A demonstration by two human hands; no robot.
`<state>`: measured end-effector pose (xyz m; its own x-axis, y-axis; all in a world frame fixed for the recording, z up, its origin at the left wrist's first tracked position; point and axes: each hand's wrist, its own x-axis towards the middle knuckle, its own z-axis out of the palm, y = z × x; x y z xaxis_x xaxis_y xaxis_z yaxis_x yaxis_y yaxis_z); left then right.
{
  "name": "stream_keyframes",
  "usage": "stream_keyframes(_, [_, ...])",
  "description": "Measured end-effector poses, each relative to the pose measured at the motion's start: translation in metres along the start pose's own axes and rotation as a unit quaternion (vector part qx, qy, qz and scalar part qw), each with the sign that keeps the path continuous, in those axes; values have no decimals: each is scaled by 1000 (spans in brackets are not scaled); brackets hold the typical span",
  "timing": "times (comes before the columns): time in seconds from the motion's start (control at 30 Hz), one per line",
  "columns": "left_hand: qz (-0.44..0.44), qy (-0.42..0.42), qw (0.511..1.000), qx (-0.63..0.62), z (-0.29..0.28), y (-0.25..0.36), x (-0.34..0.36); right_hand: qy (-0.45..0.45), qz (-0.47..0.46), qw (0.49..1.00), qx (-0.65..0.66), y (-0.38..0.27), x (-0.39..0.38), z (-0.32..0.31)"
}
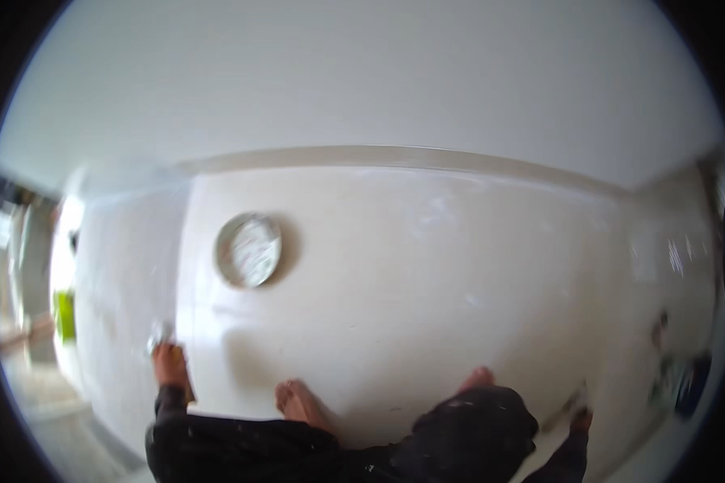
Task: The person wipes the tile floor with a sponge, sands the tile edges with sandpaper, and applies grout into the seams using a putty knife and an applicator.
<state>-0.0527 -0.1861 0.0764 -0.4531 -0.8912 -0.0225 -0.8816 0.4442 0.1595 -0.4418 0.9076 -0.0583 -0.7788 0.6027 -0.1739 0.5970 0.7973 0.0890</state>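
Observation:
My left hand point(171, 366) hangs low at the left, out beside my left foot. Its fingers are closed round a small whitish lump point(159, 334), which is too blurred to name. Far over at the lower right, my right hand point(584, 419) is partly cut off by my dark sleeve. From it sticks a thin, pale, blurred thing point(573, 402) that I cannot make out. Ahead of my left foot, a round pale basin point(220, 241) stands on the floor with white, lumpy stuff inside. Neither hand touches it.
My bare left foot point(302, 402) and right foot point(477, 377) stand on the pale, white-smudged floor point(379, 274). A plain wall point(379, 72) with a baseboard point(379, 157) runs across ahead. A bright green object point(65, 315) is at the left; blurred dark items point(691, 386) lie far right.

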Motion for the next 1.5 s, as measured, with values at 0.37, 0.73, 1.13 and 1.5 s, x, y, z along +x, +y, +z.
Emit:
stream_keyframes(0.37, [41, -73, 990, -109, 22, 54, -64, 71, -185, 973, 117, -211, -2, -144])
stream_keyframes(0.73, [122, -175, 947, -241, 42, 93, -57, -121, -645, 736, 166, -617, -393, -346])
stream_keyframes(1.13, [216, -69, 814, -534, -114, 119, 27, -582, -771, 257, -19, -787, -707, -246])
stream_keyframes(1.5, [88, -84, 934, -335, -95, 139, 110, -449, -852, 132, 236, -873, -729, -182])
